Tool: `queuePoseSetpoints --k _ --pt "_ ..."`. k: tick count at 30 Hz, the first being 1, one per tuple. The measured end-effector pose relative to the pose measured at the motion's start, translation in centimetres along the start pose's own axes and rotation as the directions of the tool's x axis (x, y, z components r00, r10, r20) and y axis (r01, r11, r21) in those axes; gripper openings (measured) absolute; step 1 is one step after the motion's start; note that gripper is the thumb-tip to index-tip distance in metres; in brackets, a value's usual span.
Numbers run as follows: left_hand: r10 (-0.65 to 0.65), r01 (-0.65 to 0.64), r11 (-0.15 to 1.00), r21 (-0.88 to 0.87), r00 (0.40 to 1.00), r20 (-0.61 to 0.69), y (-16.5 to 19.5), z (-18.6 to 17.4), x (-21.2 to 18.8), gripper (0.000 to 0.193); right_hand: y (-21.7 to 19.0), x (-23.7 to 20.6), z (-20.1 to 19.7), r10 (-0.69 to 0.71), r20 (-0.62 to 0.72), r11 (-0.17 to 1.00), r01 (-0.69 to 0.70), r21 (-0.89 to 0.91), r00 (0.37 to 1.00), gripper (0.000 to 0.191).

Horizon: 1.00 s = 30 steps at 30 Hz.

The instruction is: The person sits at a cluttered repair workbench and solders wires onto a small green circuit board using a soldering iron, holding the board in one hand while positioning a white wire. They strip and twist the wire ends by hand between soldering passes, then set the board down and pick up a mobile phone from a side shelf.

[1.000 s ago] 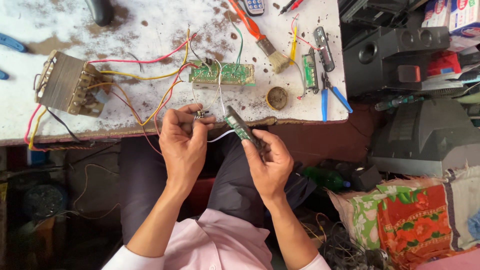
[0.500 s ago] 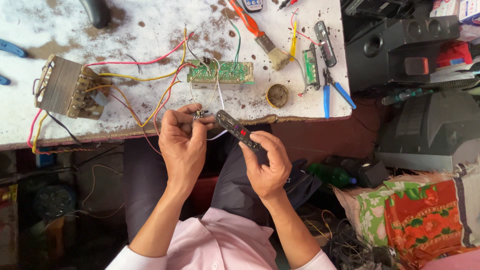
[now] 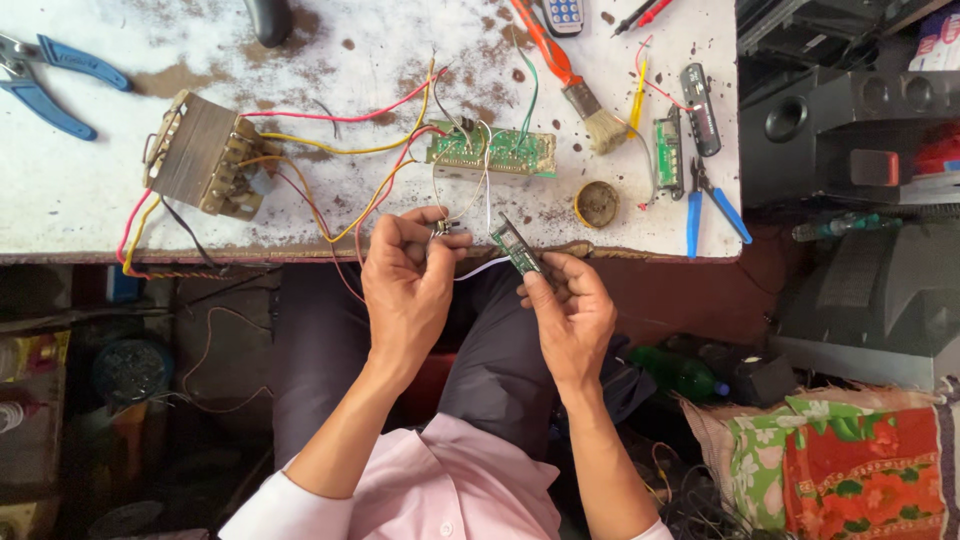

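Small green circuit board, wires attached

The remote control at the top edge was cropped; the left hand hid its tiny part.

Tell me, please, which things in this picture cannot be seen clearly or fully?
- Head view: the small part in the left hand is hidden by its fingers.
- The blue pliers are cut off by the left edge.
- The remote control is cut off by the top edge.
- Components on the small circuit board in the right hand are too small.
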<state>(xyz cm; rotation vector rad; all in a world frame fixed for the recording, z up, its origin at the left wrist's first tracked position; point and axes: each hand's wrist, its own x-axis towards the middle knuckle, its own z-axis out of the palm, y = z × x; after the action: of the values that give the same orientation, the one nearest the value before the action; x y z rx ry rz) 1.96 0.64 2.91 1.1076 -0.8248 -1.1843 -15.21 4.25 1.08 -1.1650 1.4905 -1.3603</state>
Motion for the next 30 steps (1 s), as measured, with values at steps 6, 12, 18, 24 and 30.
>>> queuePoseSetpoints --k 6,12,18,24,30 --pt "-0.012 0.012 1.0 0.0 1.0 0.002 0.3 -0.1 0.0 0.009 -0.4 0.2 -0.2 0.018 0.01 0.999 -0.017 -0.041 1.0 0.031" --pt "0.002 -0.002 0.999 0.036 1.0 -0.008 0.3 0.0 -0.1 0.011 -0.9 0.1 -0.8 0.021 -0.005 0.995 -0.021 -0.101 1.0 0.032" --pt "-0.001 0.002 0.999 0.041 1.0 -0.015 0.4 0.0 -0.1 0.011 -1.3 -0.5 -1.5 -0.107 -0.102 0.97 0.081 -0.231 0.989 0.029" --pt "0.005 -0.004 0.998 0.068 1.0 -0.015 0.3 -0.1 -0.1 0.01 -1.7 -0.8 -1.8 -0.189 -0.16 0.961 0.149 -0.235 0.969 0.022" --pt "0.004 -0.004 1.0 0.015 1.0 -0.004 -0.1 -0.3 0.0 0.01 -2.6 -0.8 -1.4 -0.235 -0.164 0.935 0.177 -0.307 0.958 0.018"
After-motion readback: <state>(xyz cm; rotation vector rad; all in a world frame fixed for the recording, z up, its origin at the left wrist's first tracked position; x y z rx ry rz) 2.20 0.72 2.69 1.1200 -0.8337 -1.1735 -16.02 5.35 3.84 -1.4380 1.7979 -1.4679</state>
